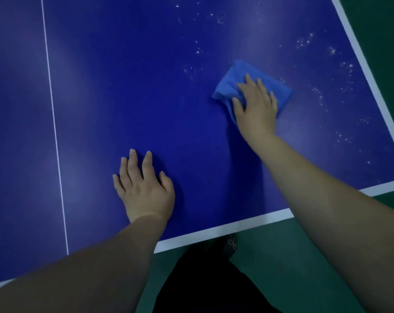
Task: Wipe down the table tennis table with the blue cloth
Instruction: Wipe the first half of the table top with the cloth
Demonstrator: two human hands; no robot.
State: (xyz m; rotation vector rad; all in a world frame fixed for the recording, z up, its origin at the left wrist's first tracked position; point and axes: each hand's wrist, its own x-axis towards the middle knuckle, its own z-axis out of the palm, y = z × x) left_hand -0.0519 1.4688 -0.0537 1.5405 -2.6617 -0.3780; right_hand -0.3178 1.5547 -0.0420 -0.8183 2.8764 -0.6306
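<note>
The dark blue table tennis table fills most of the view, with white edge lines at the right and near sides. My right hand presses flat on a crumpled light blue cloth on the right half of the table; the hand hides the cloth's near part. My left hand rests flat on the bare surface near the front edge, fingers spread, holding nothing. White dust specks dot the surface beyond and to the right of the cloth.
A thin white centre line runs down the table at the left. Green floor lies beyond the near and right edges. My dark trousers and a shoe show below the near edge.
</note>
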